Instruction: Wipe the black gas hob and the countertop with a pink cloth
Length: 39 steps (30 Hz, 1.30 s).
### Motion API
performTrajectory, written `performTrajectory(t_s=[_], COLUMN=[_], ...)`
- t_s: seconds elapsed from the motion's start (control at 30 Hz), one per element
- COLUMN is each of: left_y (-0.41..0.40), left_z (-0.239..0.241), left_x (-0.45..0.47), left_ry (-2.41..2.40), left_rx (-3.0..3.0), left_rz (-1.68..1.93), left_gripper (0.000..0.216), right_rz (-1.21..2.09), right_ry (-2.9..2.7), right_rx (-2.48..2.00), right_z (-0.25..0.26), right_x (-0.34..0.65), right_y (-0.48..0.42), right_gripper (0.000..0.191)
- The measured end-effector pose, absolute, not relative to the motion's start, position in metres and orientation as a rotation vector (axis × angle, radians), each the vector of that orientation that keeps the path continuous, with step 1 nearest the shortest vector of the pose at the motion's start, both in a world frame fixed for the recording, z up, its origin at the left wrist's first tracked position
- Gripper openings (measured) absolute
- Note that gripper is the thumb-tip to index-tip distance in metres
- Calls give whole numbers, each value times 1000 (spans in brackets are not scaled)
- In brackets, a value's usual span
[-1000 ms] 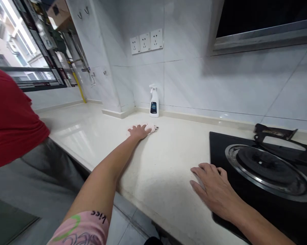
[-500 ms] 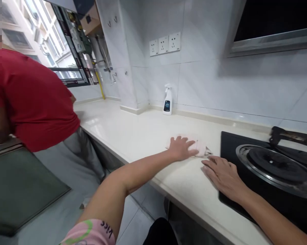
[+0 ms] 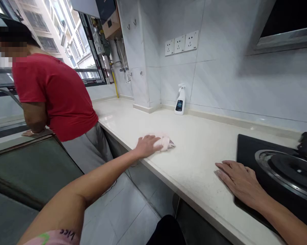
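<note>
My left hand presses down on a pale pink cloth near the front edge of the cream countertop. Its fingers lie over the cloth, and part of the cloth sticks out to the right of the thumb. My right hand rests with fingers stretched out, the fingertips on the counter and the palm by the left edge of the black gas stove. Nothing is in the right hand. A white spray bottle with a dark label stands upright by the wall.
At the left, a person in a red shirt leans over another counter. A greenish panel stands in front of them. Wall sockets sit above the spray bottle. A range hood juts out at upper right.
My left hand has slid the cloth leftward along the counter, away from my right hand. The right hand stays beside the stove. The view has turned a little to the left.
</note>
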<state>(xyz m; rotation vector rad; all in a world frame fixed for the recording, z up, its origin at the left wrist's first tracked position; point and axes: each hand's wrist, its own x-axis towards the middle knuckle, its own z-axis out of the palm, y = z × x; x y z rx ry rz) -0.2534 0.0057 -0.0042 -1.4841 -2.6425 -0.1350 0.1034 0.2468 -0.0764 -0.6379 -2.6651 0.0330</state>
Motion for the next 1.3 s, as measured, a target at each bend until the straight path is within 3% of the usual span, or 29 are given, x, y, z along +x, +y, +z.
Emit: performTrajectory(t_s=[0.27, 0.5, 0.7, 0.83, 1.03, 1.3], left_y=[101, 165, 109, 58, 39, -34], left_z=[14, 6, -13, -17, 5, 18], left_x=[-317, -247, -169, -175, -277, -383], left_ry=[-2916, -2796, -2511, -2340, -2785, -3006], left_rx=[-1040, -1410, -1894, -2060, -1443, -684], left_rz=[-142, -174, -205, -248, -170, -180], left_gripper=[77, 75, 77, 75, 75, 78], right_rz=[36, 86, 90, 92, 146, 121], right_ry=[-2708, -2720, -2695, -2682, -2705, -2715], right_rx=[-682, -697, -691, -651, -666, -714], right_z=[-57, -50, -62, -73, -78, -73], right_x=[96, 94, 98, 103, 106, 103], right_y=[234, 233, 245, 255, 262, 260], right_gripper=[54, 50, 52, 53, 56, 55])
